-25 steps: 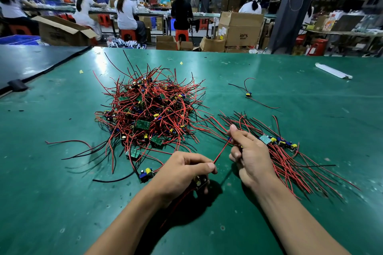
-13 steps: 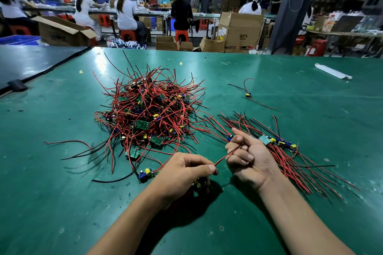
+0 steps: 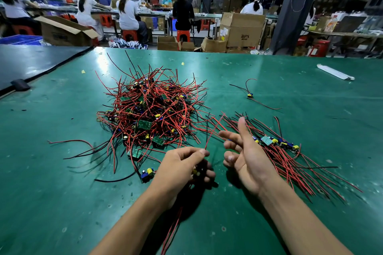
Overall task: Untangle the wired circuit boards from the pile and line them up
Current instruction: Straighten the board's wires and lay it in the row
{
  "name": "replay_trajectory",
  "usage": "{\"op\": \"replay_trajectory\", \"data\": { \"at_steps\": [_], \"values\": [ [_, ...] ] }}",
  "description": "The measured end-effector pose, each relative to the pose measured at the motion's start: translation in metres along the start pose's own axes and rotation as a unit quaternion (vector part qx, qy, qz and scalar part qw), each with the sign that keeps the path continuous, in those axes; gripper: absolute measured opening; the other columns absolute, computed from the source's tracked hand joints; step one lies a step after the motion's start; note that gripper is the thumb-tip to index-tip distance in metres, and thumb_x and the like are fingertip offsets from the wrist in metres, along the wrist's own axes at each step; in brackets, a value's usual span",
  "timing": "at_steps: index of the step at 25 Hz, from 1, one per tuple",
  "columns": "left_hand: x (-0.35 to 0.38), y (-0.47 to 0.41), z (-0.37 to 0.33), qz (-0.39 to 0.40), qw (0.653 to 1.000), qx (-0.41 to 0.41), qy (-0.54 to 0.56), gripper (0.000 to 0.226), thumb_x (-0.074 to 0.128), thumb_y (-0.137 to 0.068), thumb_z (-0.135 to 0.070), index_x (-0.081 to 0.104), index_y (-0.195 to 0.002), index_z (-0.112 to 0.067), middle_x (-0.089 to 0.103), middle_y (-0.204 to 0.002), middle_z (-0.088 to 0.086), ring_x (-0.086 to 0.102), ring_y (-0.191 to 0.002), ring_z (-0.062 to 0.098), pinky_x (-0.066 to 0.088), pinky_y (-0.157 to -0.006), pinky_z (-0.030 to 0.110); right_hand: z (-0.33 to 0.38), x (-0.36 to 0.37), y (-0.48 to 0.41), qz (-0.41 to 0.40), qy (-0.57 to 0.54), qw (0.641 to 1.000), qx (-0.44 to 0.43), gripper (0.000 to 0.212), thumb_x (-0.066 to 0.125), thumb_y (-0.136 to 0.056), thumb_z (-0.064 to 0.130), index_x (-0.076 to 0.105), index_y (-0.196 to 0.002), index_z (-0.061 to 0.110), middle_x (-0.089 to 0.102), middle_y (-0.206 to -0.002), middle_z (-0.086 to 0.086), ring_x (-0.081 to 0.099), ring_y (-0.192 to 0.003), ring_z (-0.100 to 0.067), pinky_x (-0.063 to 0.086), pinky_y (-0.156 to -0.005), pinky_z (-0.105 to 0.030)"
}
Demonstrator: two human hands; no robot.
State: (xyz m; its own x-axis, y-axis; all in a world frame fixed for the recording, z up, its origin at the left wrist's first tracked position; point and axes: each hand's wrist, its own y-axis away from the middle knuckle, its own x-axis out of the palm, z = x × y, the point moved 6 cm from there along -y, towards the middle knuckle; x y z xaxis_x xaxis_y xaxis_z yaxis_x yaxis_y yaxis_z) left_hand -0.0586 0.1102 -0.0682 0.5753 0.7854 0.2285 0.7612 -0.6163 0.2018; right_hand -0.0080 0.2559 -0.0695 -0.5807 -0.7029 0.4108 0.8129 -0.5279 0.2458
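Red wire [image 3: 209, 138], just released by the now-open right hand [image 3: 246, 159], stays pinched in the left hand [image 3: 182, 170], seemingly freed for the row [image 3: 275, 143] beyond the right.

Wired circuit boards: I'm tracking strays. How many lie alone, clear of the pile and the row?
1: a lone board on the green table, beyond the lined-up row, right of the pile. The left hand grips another.

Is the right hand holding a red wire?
No, the right hand is open with fingers spread, and only the left hand pinches the red wire.
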Motion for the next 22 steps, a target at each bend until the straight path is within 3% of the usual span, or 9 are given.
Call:
{"op": "replay_trajectory", "data": {
  "at_steps": [3,7,9,10,12,14,16,19,22],
  "values": [
    [-0.006,-0.006,0.002,-0.038,0.997,-0.023,0.061,0.037,0.05,-0.1,-0.034,0.065,-0.108,-0.001,0.074,-0.091,0.017,0.07,-0.075,0.028,0.056,-0.08,0.042,-0.001,0.015,0.015,0.033,0.174,0.979,-0.101,0.035,0.076,-0.076,0.054,0.068,-0.083,0.021,0.061,-0.068,0.004,0.052,-0.047,-0.011,0.039,-0.043,-0.023],
    [0.001,-0.009,0.002,-0.001,0.98,-0.045,0.194,0.048,0.043,-0.096,-0.047,0.06,-0.12,-0.01,0.073,-0.109,0.01,0.072,-0.092,0.023,0.06,-0.073,0.033,-0.009,0.038,0.03,0.043,0.428,0.864,-0.263,0.022,0.085,-0.073,0.03,0.067,-0.085,0.026,0.066,-0.085,0.006,0.062,-0.075,-0.005,0.05,-0.069,-0.021],
    [0.007,-0.008,0.003,0.025,0.977,-0.043,0.207,0.05,0.048,-0.092,-0.048,0.058,-0.123,-0.012,0.072,-0.114,0.009,0.07,-0.102,0.021,0.058,-0.081,0.034,-0.008,0.04,0.031,0.025,0.45,0.841,-0.298,0.017,0.082,-0.076,0.018,0.071,-0.086,0.026,0.066,-0.088,0.008,0.062,-0.081,-0.005,0.05,-0.077,-0.022],
    [0.006,-0.008,0.003,0.022,0.986,-0.02,0.164,0.046,0.052,-0.092,-0.044,0.061,-0.121,-0.011,0.072,-0.115,0.009,0.068,-0.106,0.023,0.056,-0.09,0.038,-0.005,0.037,0.029,0.014,0.452,0.837,-0.309,0.015,0.08,-0.078,0.014,0.073,-0.087,0.025,0.068,-0.09,0.007,0.063,-0.082,-0.005,0.049,-0.078,-0.02],
    [-0.005,-0.005,-0.008,-0.029,0.992,0.106,-0.063,0.027,0.059,-0.095,-0.03,0.067,-0.116,-0.015,0.074,-0.107,0.003,0.069,-0.102,0.018,0.052,-0.098,0.04,0.004,0.027,0.024,-0.02,0.477,0.818,-0.321,0.014,0.076,-0.085,0.013,0.075,-0.097,0.02,0.071,-0.096,0.003,0.063,-0.085,-0.007,0.046,-0.08,-0.012],
    [-0.011,0.006,-0.023,-0.092,0.923,0.259,-0.269,0.018,0.064,-0.093,-0.022,0.072,-0.109,-0.018,0.072,-0.084,-0.006,0.065,-0.07,0.009,0.055,-0.077,0.026,0.018,0.011,0.017,-0.072,0.505,0.8,-0.314,0.017,0.071,-0.091,0.017,0.074,-0.108,0.017,0.073,-0.104,0.001,0.064,-0.093,-0.011,0.048,-0.089,-0.018],
    [-0.008,0.019,-0.033,-0.121,0.852,0.352,-0.367,0.014,0.066,-0.089,-0.019,0.074,-0.099,-0.017,0.069,-0.076,-0.011,0.053,-0.057,0.003,0.046,-0.062,0.017,0.032,-0.003,0.016,-0.139,0.56,0.758,-0.305,0.026,0.066,-0.094,0.023,0.07,-0.119,0.019,0.072,-0.114,0.001,0.062,-0.107,-0.019,0.046,-0.098,-0.034],
    [-0.01,0.024,-0.04,-0.171,0.811,0.347,-0.44,0.016,0.066,-0.079,-0.015,0.07,-0.094,-0.02,0.065,-0.079,-0.012,0.05,-0.062,-0.001,0.043,-0.065,0.023,0.038,0.002,0.026,-0.165,0.632,0.676,-0.34,0.03,0.068,-0.092,0.026,0.069,-0.122,0.019,0.07,-0.121,0.002,0.055,-0.116,-0.025,0.043,-0.099,-0.042],
    [-0.021,0.022,-0.046,-0.238,0.775,0.28,-0.515,0.017,0.064,-0.074,-0.021,0.06,-0.091,-0.022,0.057,-0.081,-0.008,0.053,-0.078,0.017,0.044,-0.068,0.033,0.016,0.025,0.028,-0.038,0.649,0.671,-0.357,0.021,0.067,-0.092,0.024,0.073,-0.111,0.016,0.072,-0.112,0.0,0.058,-0.108,-0.024,0.045,-0.098,-0.042]
  ]
}}
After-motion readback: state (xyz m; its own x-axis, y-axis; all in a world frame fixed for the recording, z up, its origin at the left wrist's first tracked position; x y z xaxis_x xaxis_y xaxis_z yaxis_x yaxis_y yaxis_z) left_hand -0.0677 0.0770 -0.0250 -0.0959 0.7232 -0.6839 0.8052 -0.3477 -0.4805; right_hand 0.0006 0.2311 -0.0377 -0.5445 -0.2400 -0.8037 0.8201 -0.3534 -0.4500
